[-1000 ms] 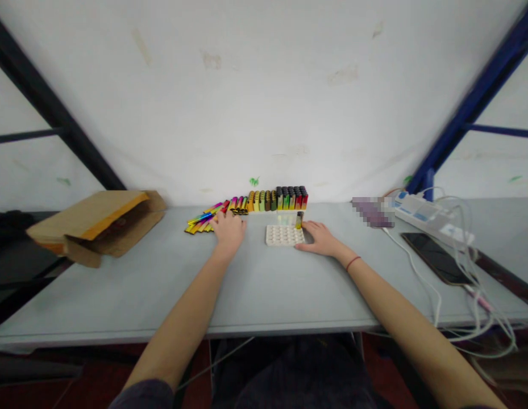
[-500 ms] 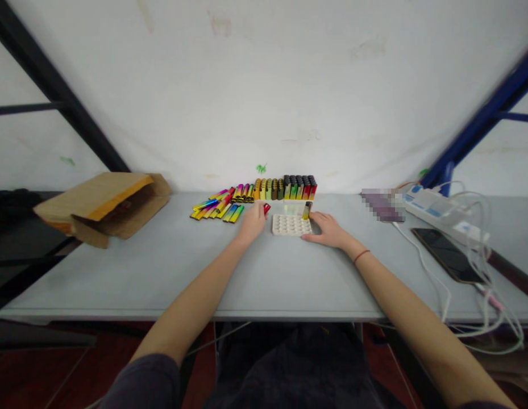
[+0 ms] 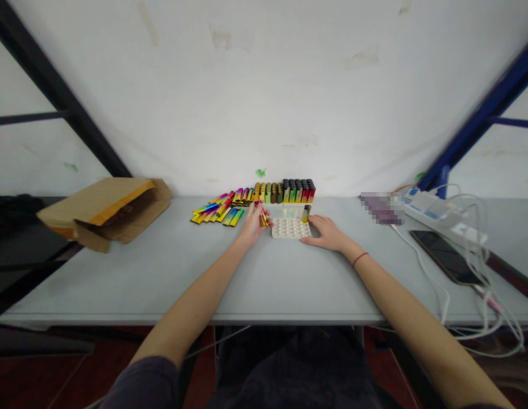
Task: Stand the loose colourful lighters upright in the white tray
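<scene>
My left hand [image 3: 252, 227] is closed around a shiny red-and-gold lighter [image 3: 264, 217], which tilts just left of a white tray [image 3: 290, 236] with rows of holes. At the tray's right end is my right hand [image 3: 327, 232], its thumb by the front corner and its fingers by the back one, gripping that side. A yellow lighter with a dark top [image 3: 306, 214] stands upright in the tray's back right corner, beside the right fingertips. Metallic multicoloured lighters [image 3: 233, 216] lie in a loose pile left of my left hand. Whether they are whole or only casings, I cannot tell.
Behind the tray stand upright rows of black-topped lighters [image 3: 298, 192] and yellow-to-brown ones [image 3: 267, 193]. An opened cardboard box [image 3: 105, 204] lies at left. To the right are a phone [image 3: 447, 257], a power strip [image 3: 443, 216] and tangled white cables [image 3: 477, 261]. A wall rises behind.
My left hand has turned, and more of the red-and-gold lighter shows, pointing down towards the tray. My right hand stays at the tray's right end. The view has tipped slightly upwards.
</scene>
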`<state>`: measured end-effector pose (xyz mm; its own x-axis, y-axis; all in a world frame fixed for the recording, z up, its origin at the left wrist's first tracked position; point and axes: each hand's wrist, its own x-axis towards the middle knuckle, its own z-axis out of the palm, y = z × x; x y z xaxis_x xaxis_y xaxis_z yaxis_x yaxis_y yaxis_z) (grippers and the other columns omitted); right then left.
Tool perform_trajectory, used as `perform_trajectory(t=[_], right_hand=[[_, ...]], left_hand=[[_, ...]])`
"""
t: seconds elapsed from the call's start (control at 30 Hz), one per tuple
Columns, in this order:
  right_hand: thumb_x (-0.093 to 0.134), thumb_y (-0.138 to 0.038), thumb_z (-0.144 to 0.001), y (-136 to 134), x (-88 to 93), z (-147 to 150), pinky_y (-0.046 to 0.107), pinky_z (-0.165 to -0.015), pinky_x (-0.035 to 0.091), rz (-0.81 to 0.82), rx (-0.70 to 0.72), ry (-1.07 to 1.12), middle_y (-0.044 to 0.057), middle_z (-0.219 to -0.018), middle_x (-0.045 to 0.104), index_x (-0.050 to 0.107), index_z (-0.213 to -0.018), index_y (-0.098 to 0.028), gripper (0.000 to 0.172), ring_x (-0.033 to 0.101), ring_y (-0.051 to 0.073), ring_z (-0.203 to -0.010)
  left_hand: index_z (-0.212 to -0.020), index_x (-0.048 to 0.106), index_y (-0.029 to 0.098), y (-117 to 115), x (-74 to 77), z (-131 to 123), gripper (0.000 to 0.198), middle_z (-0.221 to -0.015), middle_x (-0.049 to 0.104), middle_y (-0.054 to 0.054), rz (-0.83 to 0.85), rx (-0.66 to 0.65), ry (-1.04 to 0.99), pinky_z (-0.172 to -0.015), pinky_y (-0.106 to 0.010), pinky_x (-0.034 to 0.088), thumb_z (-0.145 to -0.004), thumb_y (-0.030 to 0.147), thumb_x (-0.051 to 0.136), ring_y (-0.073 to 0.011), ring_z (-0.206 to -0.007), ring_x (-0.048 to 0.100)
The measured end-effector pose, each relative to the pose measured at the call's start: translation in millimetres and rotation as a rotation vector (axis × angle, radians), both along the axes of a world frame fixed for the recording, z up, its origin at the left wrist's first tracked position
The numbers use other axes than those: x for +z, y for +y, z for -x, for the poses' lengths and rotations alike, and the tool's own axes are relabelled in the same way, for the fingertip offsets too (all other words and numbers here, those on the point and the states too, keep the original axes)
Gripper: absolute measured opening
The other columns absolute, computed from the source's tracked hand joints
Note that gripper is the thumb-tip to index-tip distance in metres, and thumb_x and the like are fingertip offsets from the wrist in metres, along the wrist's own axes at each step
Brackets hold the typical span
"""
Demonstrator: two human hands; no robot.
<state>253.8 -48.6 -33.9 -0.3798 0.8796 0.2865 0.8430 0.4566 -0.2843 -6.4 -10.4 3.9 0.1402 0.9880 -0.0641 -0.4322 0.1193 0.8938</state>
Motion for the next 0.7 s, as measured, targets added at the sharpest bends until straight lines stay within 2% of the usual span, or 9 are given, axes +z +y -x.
perform_trajectory(t=[0.07,0.13,0.23,0.3,0.5,0.7], right_hand=[[0.061,-0.066,-0.081,0,-0.2,0,0.053,-0.108,0.037,-0.004,-0.006,-0.003,0.02,-0.14,0.056,0.05,-0.137,-0.014,0.077,0.05,0.038,-0.129],[0.061,-0.066,-0.081,0,-0.4,0,0.053,-0.108,0.038,-0.009,-0.01,-0.002,0.019,-0.14,0.056,0.05,-0.137,-0.015,0.077,0.05,0.038,-0.13],[0.061,-0.066,-0.082,0,-0.4,0,0.053,-0.107,0.038,-0.003,-0.005,-0.003,0.019,-0.14,0.056,0.05,-0.137,-0.015,0.076,0.051,0.038,-0.129],[0.061,-0.066,-0.082,0,-0.2,0,0.053,-0.108,0.038,0.004,0.001,-0.006,0.02,-0.141,0.056,0.05,-0.136,-0.014,0.076,0.05,0.038,-0.13],[0.061,-0.065,-0.082,0,0.5,0,0.054,-0.107,0.038,0.01,0.008,0.0,0.02,-0.14,0.056,0.05,-0.136,-0.014,0.075,0.051,0.038,-0.129],[0.062,-0.063,-0.082,-1,0.4,0,0.054,-0.107,0.037,-0.01,0.009,0.016,0.018,-0.14,0.057,0.05,-0.137,-0.017,0.073,0.051,0.038,-0.129]], left_hand=[[-0.096,0.048,0.025,0,1.5,2,0.025,-0.054,0.047,0.011,0.006,-0.039,0.003,-0.037,-0.016,0.03,-0.085,0.044,0.06,-0.0063,-0.034,0.038],[-0.085,0.048,0.023,-1,3.5,3,0.031,-0.046,0.036,0.012,0.039,-0.068,-0.007,-0.033,-0.017,0.021,-0.086,0.053,0.053,-0.0055,-0.03,0.026],[-0.065,0.042,0.021,-2,6.6,4,0.049,-0.041,0.028,0.01,0.085,-0.083,-0.01,-0.032,-0.019,0.02,-0.085,0.066,0.04,-0.0057,-0.03,0.022],[-0.058,0.036,0.022,-3,7.9,4,0.055,-0.038,0.024,0.009,0.099,-0.08,0.01,-0.032,-0.019,0.019,-0.084,0.07,0.036,-0.0058,-0.03,0.021],[-0.052,0.032,0.022,-6,10.3,2,0.048,-0.037,0.02,0.008,0.103,-0.09,0.037,-0.033,-0.019,0.015,-0.088,0.054,0.034,-0.0059,-0.031,0.016],[-0.054,0.029,0.022,-8,11.1,-3,0.041,-0.039,0.017,0.008,0.134,0.026,0.014,-0.033,-0.019,0.011,-0.09,0.042,0.026,-0.0066,-0.031,0.012]])
